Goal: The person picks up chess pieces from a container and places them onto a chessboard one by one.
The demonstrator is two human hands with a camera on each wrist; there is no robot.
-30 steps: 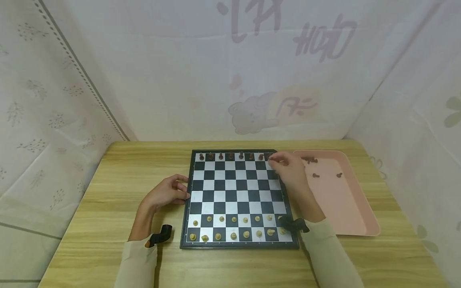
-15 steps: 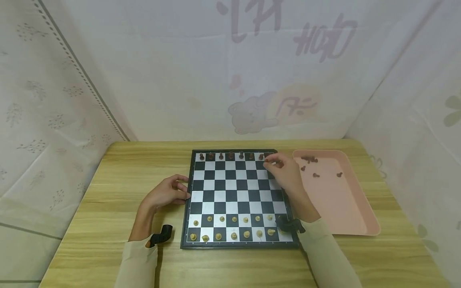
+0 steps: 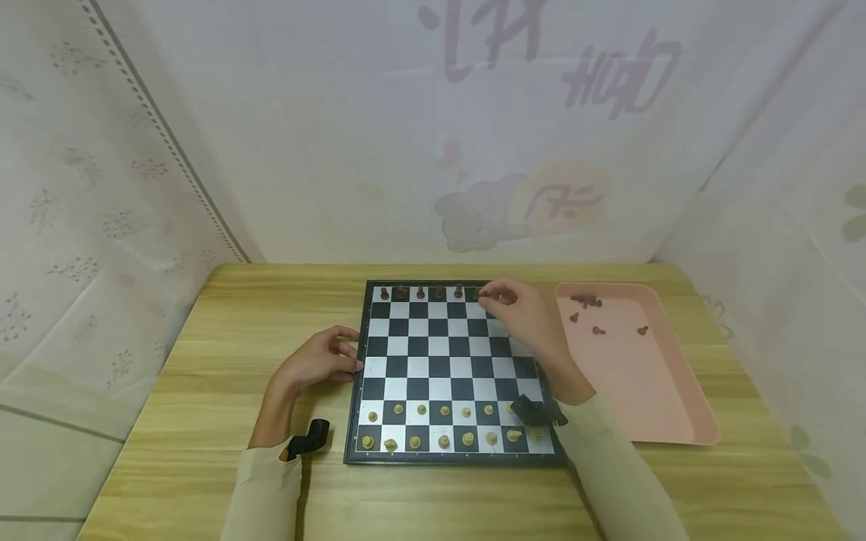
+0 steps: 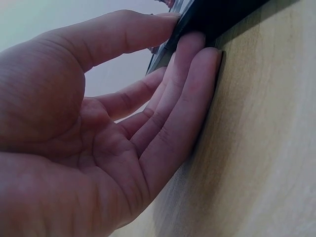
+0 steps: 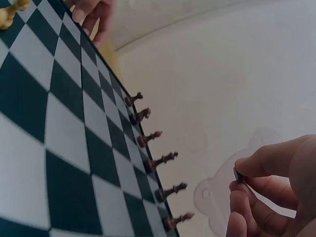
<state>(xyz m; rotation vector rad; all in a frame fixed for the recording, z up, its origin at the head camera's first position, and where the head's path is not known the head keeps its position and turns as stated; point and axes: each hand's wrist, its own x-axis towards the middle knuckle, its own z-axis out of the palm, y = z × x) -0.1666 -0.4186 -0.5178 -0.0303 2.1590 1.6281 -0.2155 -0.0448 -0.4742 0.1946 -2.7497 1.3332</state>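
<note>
A black-and-white chessboard point(image 3: 440, 368) lies on the table. My left hand point(image 3: 323, 357) rests against its left edge. In the left wrist view the thumb tip touches the board's rim, with the other fingertips lower along the edge. Near the far right, my right hand point(image 3: 528, 319) pinches a small dark chess piece point(image 5: 238, 175) above the board; the fingers hide most of it. Dark red pieces, including a knight point(image 5: 140, 116), stand along the far row. Two rows of pale yellow pieces point(image 3: 443, 441) occupy the near side; the right wrist mount covers part of them.
To the right of the board, a pink tray point(image 3: 649, 406) holds several dark pieces point(image 3: 598, 330), some lying on their sides. The wooden table point(image 3: 216, 376) extends on both sides, with a patterned cloth point(image 3: 338, 150) hanging behind.
My right hand has moved left along the far row from the far right corner, with a piece between its fingers. My left hand keeps its place at the board's edge. The head view has shifted slightly.
</note>
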